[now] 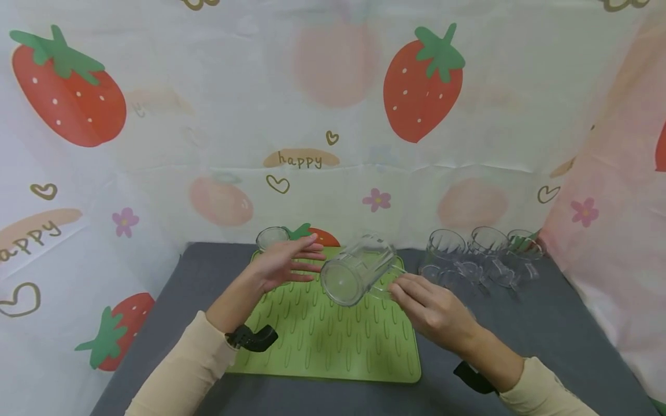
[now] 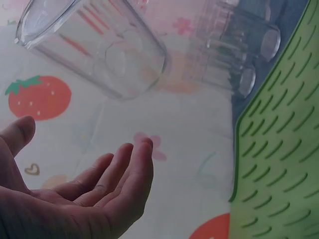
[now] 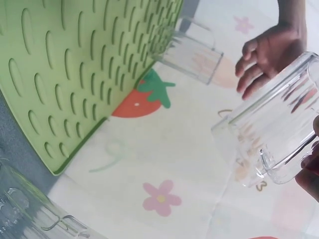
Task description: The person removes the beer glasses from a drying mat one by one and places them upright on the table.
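Note:
A clear glass mug [image 1: 359, 268] is held tilted above the green ridged mat [image 1: 333, 346], its base turned toward me. My right hand [image 1: 437, 309] grips it by the handle; in the right wrist view only fingertips [image 3: 311, 164] show at the mug's handle. Just left of the mug, my left hand [image 1: 286, 263] has its fingers extended and holds nothing. The left wrist view shows this palm [image 2: 94, 194] turned up with a gap to the mug [image 2: 99, 50]. Another clear mug [image 1: 272, 237] stands at the mat's far left corner, partly behind the left hand.
Several clear mugs [image 1: 481, 257] stand in a group at the back right of the grey table [image 1: 494, 370], beside the mat. A white cloth with strawberries [image 1: 424, 84] hangs behind and along both sides.

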The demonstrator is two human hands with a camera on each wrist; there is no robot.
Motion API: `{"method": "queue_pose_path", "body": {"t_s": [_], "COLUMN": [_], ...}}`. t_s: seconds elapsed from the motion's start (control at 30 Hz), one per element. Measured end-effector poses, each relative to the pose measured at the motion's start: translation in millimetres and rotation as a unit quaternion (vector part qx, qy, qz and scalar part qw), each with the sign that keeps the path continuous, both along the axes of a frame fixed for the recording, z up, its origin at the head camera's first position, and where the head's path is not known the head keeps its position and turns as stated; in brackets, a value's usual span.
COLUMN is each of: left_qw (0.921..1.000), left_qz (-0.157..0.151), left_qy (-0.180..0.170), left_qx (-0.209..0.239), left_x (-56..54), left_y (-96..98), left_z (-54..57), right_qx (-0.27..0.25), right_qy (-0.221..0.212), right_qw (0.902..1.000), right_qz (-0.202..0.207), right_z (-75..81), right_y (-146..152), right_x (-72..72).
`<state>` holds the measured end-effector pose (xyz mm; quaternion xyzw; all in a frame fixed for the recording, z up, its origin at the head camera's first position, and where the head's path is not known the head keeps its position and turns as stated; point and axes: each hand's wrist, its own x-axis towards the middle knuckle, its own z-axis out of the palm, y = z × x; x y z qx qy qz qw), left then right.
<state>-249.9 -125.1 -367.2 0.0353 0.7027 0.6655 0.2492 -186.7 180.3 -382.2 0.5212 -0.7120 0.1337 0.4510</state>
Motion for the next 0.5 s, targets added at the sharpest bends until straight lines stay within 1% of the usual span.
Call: {"method": "queue_pose_path", "body": {"t_s": [0.17, 0.23, 0.37, 0.5], "left_qw": [0.9992, 0.9987, 0.9972, 0.9927], "left_qz": [-0.024, -0.028, -0.031, -0.051], "left_qy": [-0.03, -0.041, -0.061, -0.087], "left_qx": [-0.003, 0.003, 0.03, 0.067], "left_x": [-2.0, -1.9, -1.0, 0.1], "left_y": [15.3, 21.6, 34.3, 44.3], "left_z": [-1.9, -3.4, -5.0, -5.0], "right_qx": [-0.004, -0.004, 0.001, 0.017], "right_qy": [0.009, 0.009, 0.006, -0.002], "right_qw": [0.9999, 0.9999, 1.0, 0.9998], "right_qz": [0.011, 0.011, 0.005, -0.007], "right_z": [-2.1, -2.4, -3.0, -5.2], "right_y": [-3, -4, -4, -3], "right_x": [-0.8, -0.6, 0.1, 1.2]}}
